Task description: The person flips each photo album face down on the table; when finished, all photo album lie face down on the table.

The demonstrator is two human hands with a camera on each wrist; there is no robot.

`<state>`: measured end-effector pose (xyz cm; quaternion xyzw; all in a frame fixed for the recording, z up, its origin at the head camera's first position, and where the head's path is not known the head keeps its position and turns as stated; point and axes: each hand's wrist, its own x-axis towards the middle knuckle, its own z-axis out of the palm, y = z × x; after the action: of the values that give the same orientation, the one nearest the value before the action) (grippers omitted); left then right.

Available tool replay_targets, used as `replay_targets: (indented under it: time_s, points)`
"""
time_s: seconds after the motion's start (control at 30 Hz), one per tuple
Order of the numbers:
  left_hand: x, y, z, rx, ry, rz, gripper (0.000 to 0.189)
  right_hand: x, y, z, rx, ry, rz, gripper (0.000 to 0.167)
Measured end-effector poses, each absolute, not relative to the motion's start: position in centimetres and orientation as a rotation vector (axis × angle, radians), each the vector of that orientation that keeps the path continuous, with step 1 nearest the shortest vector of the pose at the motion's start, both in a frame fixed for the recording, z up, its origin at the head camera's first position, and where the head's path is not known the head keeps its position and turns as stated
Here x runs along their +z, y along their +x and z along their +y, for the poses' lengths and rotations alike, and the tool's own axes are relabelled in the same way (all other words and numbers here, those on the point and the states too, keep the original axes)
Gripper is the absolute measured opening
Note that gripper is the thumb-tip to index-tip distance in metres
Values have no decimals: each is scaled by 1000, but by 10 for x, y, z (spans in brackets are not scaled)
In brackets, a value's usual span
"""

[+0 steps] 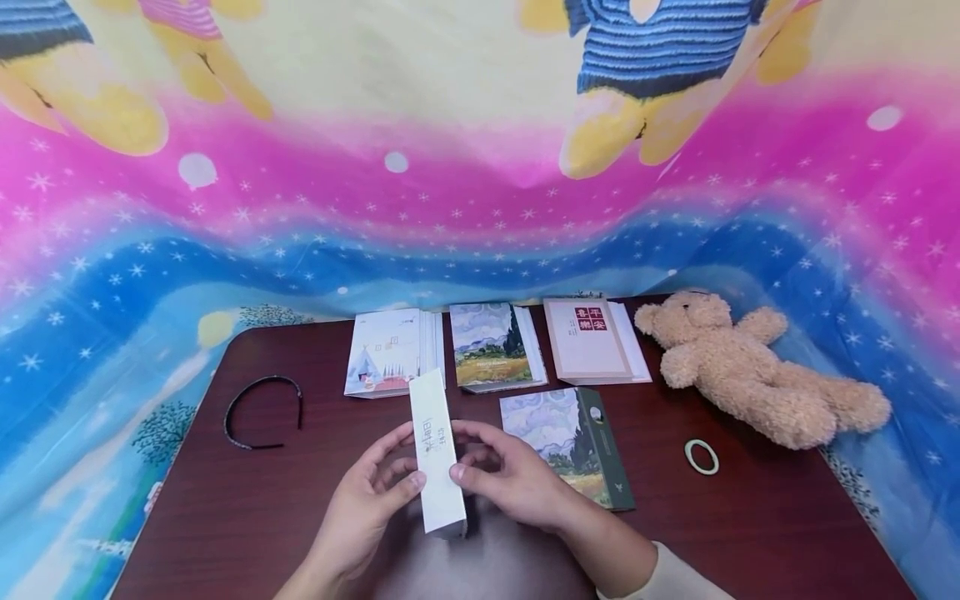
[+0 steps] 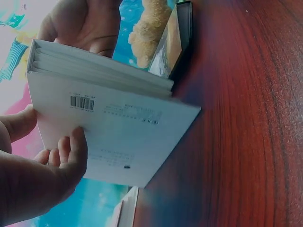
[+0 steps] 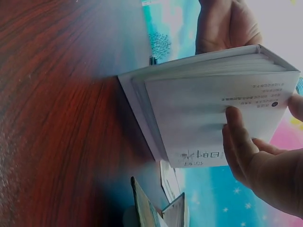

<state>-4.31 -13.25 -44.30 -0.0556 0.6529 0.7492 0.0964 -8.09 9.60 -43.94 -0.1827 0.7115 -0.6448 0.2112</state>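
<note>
Both hands hold a white book (image 1: 435,500) upright above the near middle of the dark table, spine towards the head camera. My left hand (image 1: 363,496) grips its left cover, and my right hand (image 1: 517,477) grips the right cover. In the left wrist view, one cover of the white book (image 2: 118,127) carries a barcode, and fingers lie against it. The right wrist view shows the other cover of the white book (image 3: 189,113), with dark lettering and right-hand fingertips on it. Its page edges show between the covers, and its lower edge is close over the table.
Behind stand a tent-picture book (image 1: 386,350), a landscape-painting book (image 1: 487,346) and a pale book with red characters (image 1: 588,342). Right of the hands lies another landscape-covered book (image 1: 555,433). A black headband (image 1: 232,408), pale bangle (image 1: 701,457) and teddy bear (image 1: 750,375) lie farther out.
</note>
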Motion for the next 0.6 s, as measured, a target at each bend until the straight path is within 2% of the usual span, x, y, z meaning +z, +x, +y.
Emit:
replay_targets:
  time_s: [0.6]
  points:
    - [-445, -42, -135, 1946, -176, 2317, 63, -449, -77, 91, -1895, -443, 1787, 65]
